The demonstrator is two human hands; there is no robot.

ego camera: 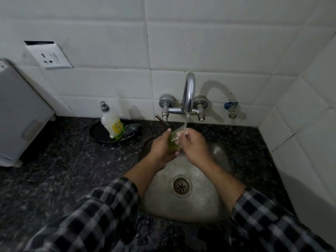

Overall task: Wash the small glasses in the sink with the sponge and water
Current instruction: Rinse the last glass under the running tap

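Step in hand: rinsing one small glass (175, 138) under running water. The glass sits directly below the tap (189, 91), over the back of the sink (200, 206), tilted, with the stream (187, 122) falling on its upper end.

My left hand (161, 148) grasps the glass from the left of the tap line, fingers wrapped round its body. My right hand (194, 148) comes in from the right, fingers curled against the glass's upper end, and water runs over them.

A greenish patch shows at the glass between my palms. I cannot tell whether that is the sponge or a tint in the glass.

The dish soap bottle (111, 122) stands on a black dish (99, 132) on the bench (54, 170), left of the tap.

Judgement: washing is under way, rinse stage likely. The next move calls for turning the glass so water reaches the inside, with a firm grip, since wet glass is likely to slip. Whether further glasses wait, I cannot tell.
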